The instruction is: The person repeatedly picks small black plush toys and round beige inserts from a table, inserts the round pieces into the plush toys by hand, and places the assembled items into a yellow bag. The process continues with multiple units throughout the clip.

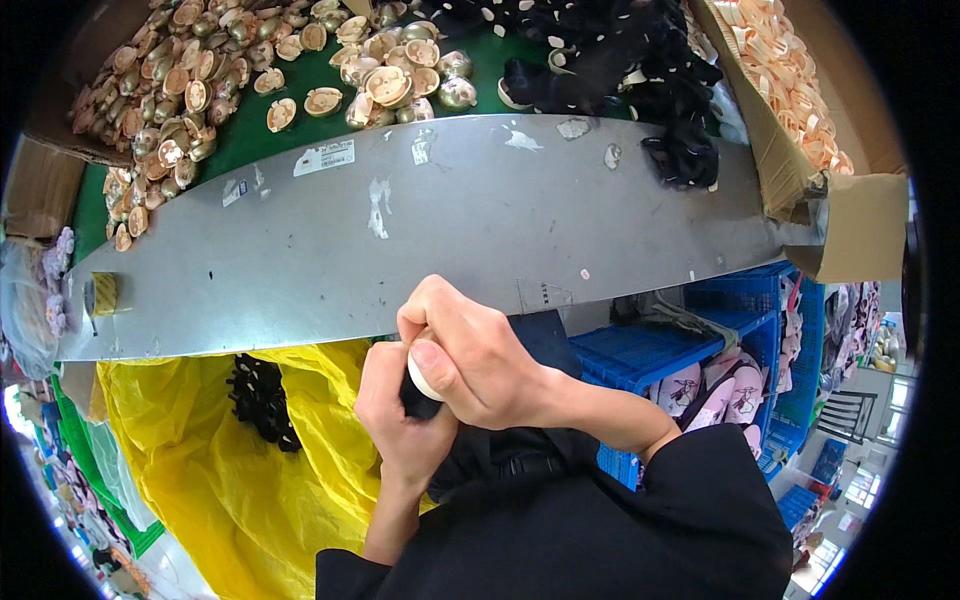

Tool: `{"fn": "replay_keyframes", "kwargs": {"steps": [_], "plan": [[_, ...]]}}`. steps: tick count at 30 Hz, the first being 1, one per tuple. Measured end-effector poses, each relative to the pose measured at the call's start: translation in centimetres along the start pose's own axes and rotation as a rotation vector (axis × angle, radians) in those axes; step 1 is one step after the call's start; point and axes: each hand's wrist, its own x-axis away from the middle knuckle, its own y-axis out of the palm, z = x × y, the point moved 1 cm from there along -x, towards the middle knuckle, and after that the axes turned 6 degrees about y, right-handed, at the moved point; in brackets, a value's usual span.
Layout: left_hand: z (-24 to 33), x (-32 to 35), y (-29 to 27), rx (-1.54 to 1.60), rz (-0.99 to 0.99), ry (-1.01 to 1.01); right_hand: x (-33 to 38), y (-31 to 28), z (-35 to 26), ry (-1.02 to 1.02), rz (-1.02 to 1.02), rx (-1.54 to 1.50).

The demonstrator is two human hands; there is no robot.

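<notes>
I have the white disc pinched in my right hand and pressed onto the black piece gripped in my left hand, just off the bench's near edge. Both sets of fingers are closed tight; I'd judge a square, steady thumb push seats it best, above the yellow bag.

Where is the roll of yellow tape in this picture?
In the head view the roll of yellow tape lies at the far left end of the grey metal table, near its front edge, just above the yellow plastic bag.
</notes>
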Motion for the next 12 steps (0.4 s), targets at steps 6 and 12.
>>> {"fn": "replay_keyframes", "kwargs": {"steps": [6,12], "plan": [[0.0,0.6,1.2,-0.011,0.155,0.064,-1.7,-1.3,-1.0,-0.246,0.003,0.130],[-0.1,1.0,-0.1,-0.050,-0.002,0.056,-1.1,-0.4,0.7,-0.163,-0.083,-0.097]]}}
